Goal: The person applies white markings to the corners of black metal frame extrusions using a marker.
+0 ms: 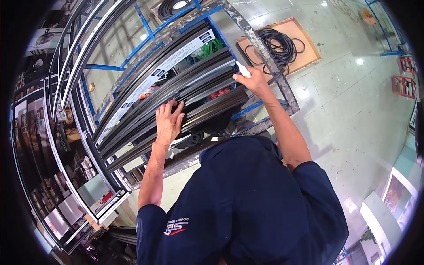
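Note:
My left hand (169,123) lies on long dark profiles (198,95), its fingers spread and bent over their edges. In my right hand (255,82) is a small white squeeze bottle (242,69) with a narrow tip, gripped between thumb and fingers. The bottle's tip is close to the right-hand ends of the profiles. These lie side by side across a blue and grey metal rack (289,95). A white printed strip (154,77) runs along one of the profiles farther from me.
Beyond the rack, an open cardboard box (307,44) on the floor holds coiled black rubber cord (278,46). Long dark frames (57,132) stand at the left. Red crates (403,87) sit at the far right.

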A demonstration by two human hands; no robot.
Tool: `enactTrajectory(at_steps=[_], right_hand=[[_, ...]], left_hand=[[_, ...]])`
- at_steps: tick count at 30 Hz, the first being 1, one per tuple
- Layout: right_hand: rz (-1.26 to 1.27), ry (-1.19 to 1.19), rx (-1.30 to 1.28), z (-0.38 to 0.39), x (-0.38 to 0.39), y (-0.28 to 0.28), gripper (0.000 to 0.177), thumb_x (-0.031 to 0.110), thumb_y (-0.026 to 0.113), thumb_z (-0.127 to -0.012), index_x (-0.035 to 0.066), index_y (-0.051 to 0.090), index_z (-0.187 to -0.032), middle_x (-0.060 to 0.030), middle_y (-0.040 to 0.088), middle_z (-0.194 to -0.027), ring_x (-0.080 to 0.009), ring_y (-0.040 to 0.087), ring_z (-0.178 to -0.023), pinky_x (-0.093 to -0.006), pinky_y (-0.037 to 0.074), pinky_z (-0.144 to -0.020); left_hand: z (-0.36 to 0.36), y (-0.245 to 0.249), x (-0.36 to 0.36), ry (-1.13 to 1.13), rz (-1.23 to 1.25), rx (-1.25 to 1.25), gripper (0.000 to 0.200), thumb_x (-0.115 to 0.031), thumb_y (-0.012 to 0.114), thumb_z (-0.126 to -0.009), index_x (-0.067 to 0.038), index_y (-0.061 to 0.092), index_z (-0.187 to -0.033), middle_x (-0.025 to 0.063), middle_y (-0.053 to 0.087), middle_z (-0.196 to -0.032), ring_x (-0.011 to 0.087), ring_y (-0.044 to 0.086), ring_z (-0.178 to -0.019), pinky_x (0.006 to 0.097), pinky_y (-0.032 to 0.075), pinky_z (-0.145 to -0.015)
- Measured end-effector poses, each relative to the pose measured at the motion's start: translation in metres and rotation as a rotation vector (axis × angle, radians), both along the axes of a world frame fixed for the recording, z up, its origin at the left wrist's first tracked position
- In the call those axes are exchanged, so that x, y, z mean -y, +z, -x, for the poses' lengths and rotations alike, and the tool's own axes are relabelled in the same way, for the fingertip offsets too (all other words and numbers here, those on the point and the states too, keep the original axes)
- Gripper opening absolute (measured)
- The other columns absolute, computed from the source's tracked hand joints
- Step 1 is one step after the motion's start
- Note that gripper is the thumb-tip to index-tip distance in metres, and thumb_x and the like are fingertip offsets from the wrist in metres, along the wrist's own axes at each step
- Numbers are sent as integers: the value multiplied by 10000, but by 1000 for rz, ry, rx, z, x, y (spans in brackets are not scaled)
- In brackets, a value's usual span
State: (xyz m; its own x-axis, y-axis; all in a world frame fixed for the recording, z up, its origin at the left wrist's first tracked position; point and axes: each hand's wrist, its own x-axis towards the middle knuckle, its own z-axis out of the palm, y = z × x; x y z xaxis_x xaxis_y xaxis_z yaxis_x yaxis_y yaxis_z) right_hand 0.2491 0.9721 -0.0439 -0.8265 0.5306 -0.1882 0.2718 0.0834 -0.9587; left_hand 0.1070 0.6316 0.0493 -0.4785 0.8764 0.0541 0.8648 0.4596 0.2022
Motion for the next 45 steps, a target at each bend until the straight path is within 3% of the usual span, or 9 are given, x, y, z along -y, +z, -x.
enactTrajectory(at_steps=[6,10,13,19,22,27,40,41,45], right_hand=[[13,-16,-44,1,5,-1,428,353,850,-839,-31,710,-971,-84,680,-769,-163,599,-692,-339,501,-674],[15,-53,-54,1,6,-5,393,335,850,-845,-16,713,-957,-56,669,-754,-140,585,-683,-314,486,-654],[55,-22,3,0,6,4,297,273,840,-876,26,694,-950,24,647,-825,-76,551,-755,-272,465,-686],[40,-92,-4,1,10,5,349,322,862,-836,25,680,-847,-8,625,-725,-107,547,-674,-300,464,-635],[36,-58,47,-1,9,10,343,321,857,-857,30,686,-920,25,608,-788,-89,517,-734,-276,440,-674],[29,-57,67,0,9,17,353,333,859,-852,33,681,-908,25,597,-775,-94,506,-722,-277,434,-667],[-4,-61,-1,1,6,3,405,373,853,-818,10,682,-870,-55,642,-733,-158,577,-682,-336,481,-656],[9,-66,-13,1,7,2,408,377,853,-817,10,683,-871,-56,642,-729,-161,578,-680,-338,483,-657],[37,-84,6,1,7,-6,400,375,864,-811,19,689,-865,-38,635,-720,-155,571,-665,-334,479,-655]], left_hand=[[-32,-10,-102,-209,-27,38,623,-327,741,-902,-60,567,-1437,189,451,-1516,386,449,-1352,511,351,-1129],[-44,-21,-155,-193,-114,37,570,-337,722,-926,-54,595,-1404,189,458,-1523,381,440,-1369,536,352,-1139],[-40,-24,-149,-147,-89,7,490,-307,705,-942,-115,635,-1387,183,463,-1514,385,434,-1374,560,362,-1120],[-24,-22,-101,-66,-28,-14,420,-293,676,-964,-215,678,-1377,156,448,-1545,384,401,-1410,550,321,-1141],[-18,-20,-74,-14,26,4,430,-286,663,-973,-244,675,-1401,135,420,-1589,382,377,-1435,546,302,-1153],[-5,-19,-27,5,102,-46,426,-332,645,-997,-285,658,-1420,108,396,-1615,366,351,-1459,545,313,-1151],[9,-4,78,138,127,-132,410,-236,668,-965,-190,685,-1373,197,431,-1574,392,413,-1421,528,341,-1119],[6,-6,80,148,115,-160,414,-235,678,-953,-111,691,-1347,219,453,-1542,394,447,-1382,521,361,-1098],[-22,-16,39,199,11,-152,492,-195,753,-875,37,651,-1298,233,508,-1462,392,515,-1291,505,415,-1037]])
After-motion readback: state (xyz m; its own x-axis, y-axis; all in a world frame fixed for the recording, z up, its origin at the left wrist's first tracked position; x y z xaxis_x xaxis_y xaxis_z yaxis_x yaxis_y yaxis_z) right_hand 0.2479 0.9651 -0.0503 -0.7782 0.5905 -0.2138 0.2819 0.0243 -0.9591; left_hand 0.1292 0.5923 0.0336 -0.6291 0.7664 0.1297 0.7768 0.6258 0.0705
